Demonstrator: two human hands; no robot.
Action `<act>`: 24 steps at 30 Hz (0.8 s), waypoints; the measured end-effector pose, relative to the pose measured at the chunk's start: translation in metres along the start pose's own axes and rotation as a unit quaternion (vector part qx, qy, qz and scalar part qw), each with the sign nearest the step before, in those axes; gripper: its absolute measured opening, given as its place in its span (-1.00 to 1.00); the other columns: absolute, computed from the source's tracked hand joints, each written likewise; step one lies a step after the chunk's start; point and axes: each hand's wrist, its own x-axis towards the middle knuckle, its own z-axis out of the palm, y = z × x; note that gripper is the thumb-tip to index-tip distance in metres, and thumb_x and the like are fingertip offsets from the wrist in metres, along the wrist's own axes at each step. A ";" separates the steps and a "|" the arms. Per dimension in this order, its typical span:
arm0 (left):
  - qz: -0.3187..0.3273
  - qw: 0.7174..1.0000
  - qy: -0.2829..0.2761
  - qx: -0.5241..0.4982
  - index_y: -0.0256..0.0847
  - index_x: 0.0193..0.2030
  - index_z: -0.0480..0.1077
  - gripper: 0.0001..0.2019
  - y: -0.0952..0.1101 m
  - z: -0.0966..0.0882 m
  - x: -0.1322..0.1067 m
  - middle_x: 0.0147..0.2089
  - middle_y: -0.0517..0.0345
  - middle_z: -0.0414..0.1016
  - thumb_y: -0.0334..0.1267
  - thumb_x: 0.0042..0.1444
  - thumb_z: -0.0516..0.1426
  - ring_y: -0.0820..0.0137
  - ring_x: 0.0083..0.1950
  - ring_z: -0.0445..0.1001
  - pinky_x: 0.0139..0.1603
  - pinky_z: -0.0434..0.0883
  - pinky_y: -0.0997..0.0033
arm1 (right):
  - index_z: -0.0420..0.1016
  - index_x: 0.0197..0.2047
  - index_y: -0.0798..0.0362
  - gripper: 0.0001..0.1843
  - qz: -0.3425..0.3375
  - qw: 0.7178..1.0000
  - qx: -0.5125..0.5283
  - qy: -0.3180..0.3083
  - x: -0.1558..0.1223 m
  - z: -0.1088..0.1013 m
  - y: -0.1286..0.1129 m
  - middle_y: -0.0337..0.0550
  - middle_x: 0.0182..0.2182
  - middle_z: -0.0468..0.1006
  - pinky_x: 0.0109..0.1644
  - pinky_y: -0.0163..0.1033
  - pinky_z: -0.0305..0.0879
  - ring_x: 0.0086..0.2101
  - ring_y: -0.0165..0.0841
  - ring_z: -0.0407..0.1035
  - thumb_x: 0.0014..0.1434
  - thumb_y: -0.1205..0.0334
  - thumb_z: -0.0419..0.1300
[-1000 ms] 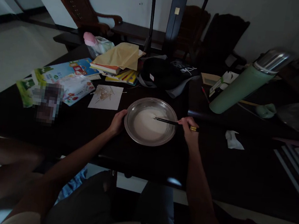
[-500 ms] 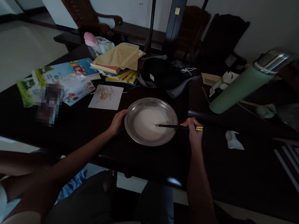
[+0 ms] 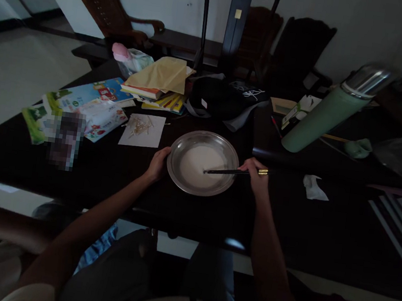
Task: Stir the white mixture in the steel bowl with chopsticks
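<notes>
A round metal basin (image 3: 171,172) sits on the dark table, with a milky white liquid (image 3: 199,162) in it. My left hand (image 3: 158,163) grips the basin's left rim. In my right hand (image 3: 258,176) are black chopsticks (image 3: 222,171) with gold ends, held at the basin's right edge. Their tips dip into the liquid near its middle. Left of the basin lies a white sheet of paper (image 3: 153,137) with several cotton swabs (image 3: 140,127) on it.
A green thermos (image 3: 324,117) stands at the right, near a crumpled tissue (image 3: 315,188) and stacked books (image 3: 394,230). Behind the basin lies a black bag (image 3: 226,99). Booklets (image 3: 98,112) cover the left side. Another person's arm (image 3: 2,225) shows at lower left.
My right hand has shifted slightly left, and the chopstick tips have moved left and a little nearer in the liquid. The other person's arm at lower left has moved. My left hand stays put.
</notes>
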 end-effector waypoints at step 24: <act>0.000 1.000 0.002 0.001 -0.24 -0.56 0.40 -0.81 0.002 0.002 -0.002 -0.58 0.24 0.35 -0.25 0.02 0.22 0.47 -0.52 0.28 -0.49 0.26 0.49 | 0.46 -0.55 -0.07 -0.53 -0.015 1.000 -0.021 -0.004 -0.001 0.003 -0.001 -0.21 -0.52 0.56 -0.11 -0.07 0.36 -0.37 -0.27 0.45 0.29 -0.13 0.12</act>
